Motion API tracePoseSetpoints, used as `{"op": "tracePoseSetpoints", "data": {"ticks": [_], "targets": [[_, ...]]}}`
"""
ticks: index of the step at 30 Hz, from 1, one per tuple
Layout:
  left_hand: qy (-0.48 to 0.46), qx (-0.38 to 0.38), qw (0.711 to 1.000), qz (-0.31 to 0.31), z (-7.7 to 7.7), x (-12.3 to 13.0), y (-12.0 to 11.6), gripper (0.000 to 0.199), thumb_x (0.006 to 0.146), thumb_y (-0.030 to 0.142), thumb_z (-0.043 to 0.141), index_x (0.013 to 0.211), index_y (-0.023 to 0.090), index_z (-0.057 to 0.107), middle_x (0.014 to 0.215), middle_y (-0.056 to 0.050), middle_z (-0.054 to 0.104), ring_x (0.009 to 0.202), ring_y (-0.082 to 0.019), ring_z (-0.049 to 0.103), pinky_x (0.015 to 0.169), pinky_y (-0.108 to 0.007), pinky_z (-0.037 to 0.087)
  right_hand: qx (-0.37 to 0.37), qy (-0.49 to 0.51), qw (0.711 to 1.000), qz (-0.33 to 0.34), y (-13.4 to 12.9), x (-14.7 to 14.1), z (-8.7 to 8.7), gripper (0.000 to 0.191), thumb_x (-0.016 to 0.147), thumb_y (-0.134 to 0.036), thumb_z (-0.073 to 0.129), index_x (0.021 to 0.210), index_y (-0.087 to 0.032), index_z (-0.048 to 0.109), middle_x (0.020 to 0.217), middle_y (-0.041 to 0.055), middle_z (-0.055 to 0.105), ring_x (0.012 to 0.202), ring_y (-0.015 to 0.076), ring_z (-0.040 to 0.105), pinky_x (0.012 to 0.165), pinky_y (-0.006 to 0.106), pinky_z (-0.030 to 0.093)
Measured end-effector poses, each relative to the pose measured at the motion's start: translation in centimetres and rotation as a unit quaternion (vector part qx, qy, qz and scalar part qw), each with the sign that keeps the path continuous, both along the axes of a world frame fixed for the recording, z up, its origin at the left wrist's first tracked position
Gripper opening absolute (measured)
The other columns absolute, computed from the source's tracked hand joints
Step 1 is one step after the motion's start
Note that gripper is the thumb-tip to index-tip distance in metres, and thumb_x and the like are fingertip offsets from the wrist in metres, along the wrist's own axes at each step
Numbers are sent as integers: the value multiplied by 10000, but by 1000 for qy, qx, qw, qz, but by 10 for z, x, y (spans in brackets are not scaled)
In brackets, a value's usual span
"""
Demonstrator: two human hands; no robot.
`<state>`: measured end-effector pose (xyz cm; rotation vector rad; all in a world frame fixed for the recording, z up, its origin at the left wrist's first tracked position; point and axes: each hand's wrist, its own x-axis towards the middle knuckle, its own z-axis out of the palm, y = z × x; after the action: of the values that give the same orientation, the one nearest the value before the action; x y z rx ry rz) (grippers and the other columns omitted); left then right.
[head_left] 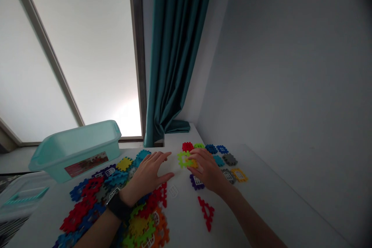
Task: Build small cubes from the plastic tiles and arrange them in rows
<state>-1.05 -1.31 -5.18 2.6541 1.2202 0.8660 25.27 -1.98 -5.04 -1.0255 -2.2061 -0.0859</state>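
Right hand on green piece, left hand spread

Right hand bends its fingers over the green piece; I can't tell if it pinches. Left hand is wide open, with nothing in it, by the pile. The piece looks light, stiff and not easy to break. Its bumpy edge seems good to grab.

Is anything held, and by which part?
The right hand is at the right edge of the lime piece; any grip is unclear. The left hand is empty.
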Motion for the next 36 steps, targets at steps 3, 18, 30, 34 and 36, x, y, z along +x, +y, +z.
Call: {"op": "tracePoseSetpoints", "data": {"ticks": [3,18,30,34,36], "targets": [[-9,11,1000,-2,6,11,-6,519,850,380,744,1307,249,536,1150,-67,672,1051,-276,653,894,-402,514,0,1,1000,3,-3,6,0,210,893,-206,653,1094,-232,598,1150,98,663,1145,274,616,991,490,522],[13,38,997,-63,25,60,2,340,828,243,743,1133,236,593,1122,-51,660,1016,-256,646,884,-397,520,0,58,998,-12,-30,32,-1,163,910,-198,623,1069,-226,598,1128,95,666,1126,265,612,985,474,519],[-22,26,998,-55,26,88,57,243,847,273,680,1081,218,646,1119,-72,616,1029,-247,628,884,-393,526,38,110,984,-138,-39,66,-15,295,948,-217,541,1242,-235,567,1271,133,601,1205,289,577,1015,519,512],[17,-5,1000,-4,16,107,96,253,840,316,682,1079,233,674,1128,-55,603,1041,-242,622,904,-393,510,67,140,974,-167,-36,79,-16,309,952,-191,511,1250,-242,574,1233,131,614,1166,288,599,991,515,527],[28,-13,1000,0,11,118,110,255,835,294,685,1083,237,683,1133,-51,607,1056,-244,624,930,-400,492,68,144,971,-177,-36,83,-16,312,954,-191,508,1255,-242,574,1229,130,613,1165,288,600,985,512,533]]}}
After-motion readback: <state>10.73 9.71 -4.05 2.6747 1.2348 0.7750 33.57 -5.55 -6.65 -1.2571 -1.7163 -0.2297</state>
